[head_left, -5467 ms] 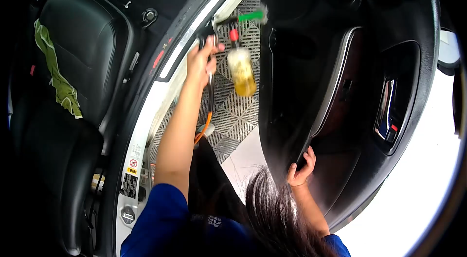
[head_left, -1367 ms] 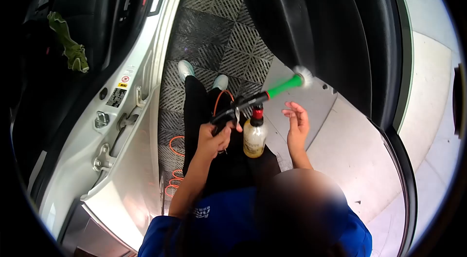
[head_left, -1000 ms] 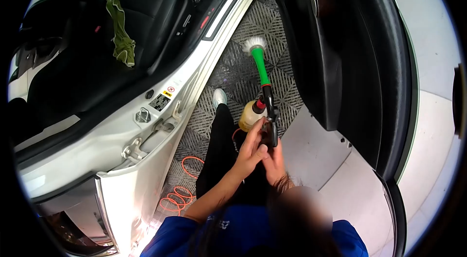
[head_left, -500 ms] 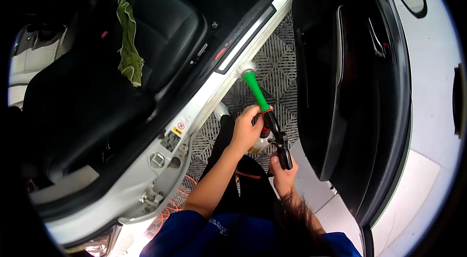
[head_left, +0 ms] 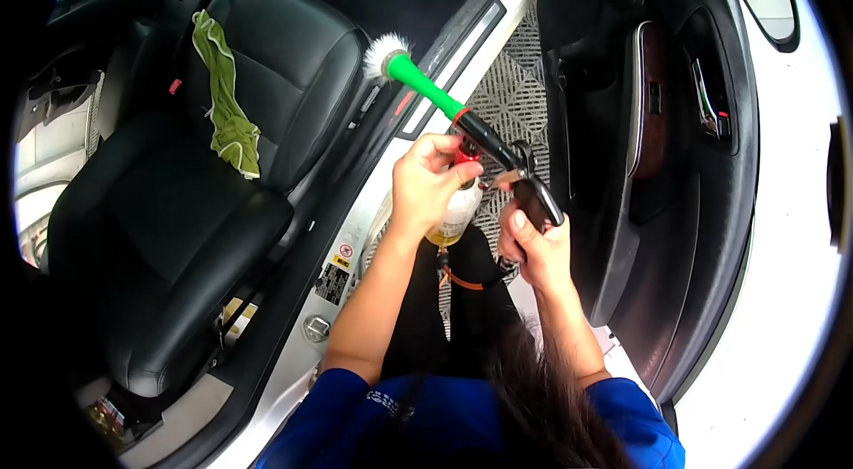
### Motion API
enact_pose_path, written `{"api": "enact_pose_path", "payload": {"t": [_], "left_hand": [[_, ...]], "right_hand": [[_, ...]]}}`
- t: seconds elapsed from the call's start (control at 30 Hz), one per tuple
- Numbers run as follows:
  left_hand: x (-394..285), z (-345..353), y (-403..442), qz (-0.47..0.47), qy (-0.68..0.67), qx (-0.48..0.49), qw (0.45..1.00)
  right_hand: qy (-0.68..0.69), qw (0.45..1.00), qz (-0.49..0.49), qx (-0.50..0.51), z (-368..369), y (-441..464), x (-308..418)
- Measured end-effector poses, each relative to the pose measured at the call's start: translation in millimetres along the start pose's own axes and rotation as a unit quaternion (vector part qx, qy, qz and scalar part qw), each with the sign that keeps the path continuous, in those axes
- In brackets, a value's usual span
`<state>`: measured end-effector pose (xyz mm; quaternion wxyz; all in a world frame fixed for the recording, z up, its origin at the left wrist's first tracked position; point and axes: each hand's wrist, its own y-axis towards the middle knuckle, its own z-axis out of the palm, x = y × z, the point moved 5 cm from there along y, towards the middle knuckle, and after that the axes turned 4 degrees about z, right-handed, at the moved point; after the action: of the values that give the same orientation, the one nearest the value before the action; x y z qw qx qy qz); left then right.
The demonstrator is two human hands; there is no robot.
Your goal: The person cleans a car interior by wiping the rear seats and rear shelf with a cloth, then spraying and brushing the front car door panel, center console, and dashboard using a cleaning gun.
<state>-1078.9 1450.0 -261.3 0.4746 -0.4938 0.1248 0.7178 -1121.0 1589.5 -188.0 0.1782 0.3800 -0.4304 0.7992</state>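
Observation:
My right hand (head_left: 539, 242) is wrapped round the black handle of a spray gun (head_left: 508, 160), whose green nozzle ends in a round white brush (head_left: 388, 57). The brush points up and left, over the car's door sill. Under the gun hangs a bottle (head_left: 456, 213) with a red collar and yellowish liquid at its bottom. My left hand (head_left: 429, 180) pinches the red collar at the bottle's neck. An orange hose (head_left: 466, 283) runs below the gun, in front of my legs.
A green cloth (head_left: 228, 118) lies on the black car seat (head_left: 284, 56) at left. The open door (head_left: 613, 202), with armrest and handle, stands at right. Between them are the white sill edge and a grated floor (head_left: 508, 96). A side mirror (head_left: 769, 5) is at upper right.
The gun, first in my left hand alone, is now in my right hand, with my left hand at the bottle's collar. The brush has moved up and left towards the seat. My view has shifted.

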Motion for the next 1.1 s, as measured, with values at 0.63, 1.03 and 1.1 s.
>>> {"api": "enact_pose_path", "payload": {"t": [0.63,1.03,1.1], "left_hand": [[-61,-28,125,0.044,-0.269,0.009,0.962],[-68,-19,168,0.043,-0.349,0.002,0.936],[-70,-9,160,0.074,-0.406,0.023,0.910]], "right_hand": [[-0.007,0.989,-0.020,0.145,1,103,52],[-0.101,0.992,-0.011,0.078,-7,138,72],[-0.064,0.994,-0.003,0.092,-5,129,77]]}}
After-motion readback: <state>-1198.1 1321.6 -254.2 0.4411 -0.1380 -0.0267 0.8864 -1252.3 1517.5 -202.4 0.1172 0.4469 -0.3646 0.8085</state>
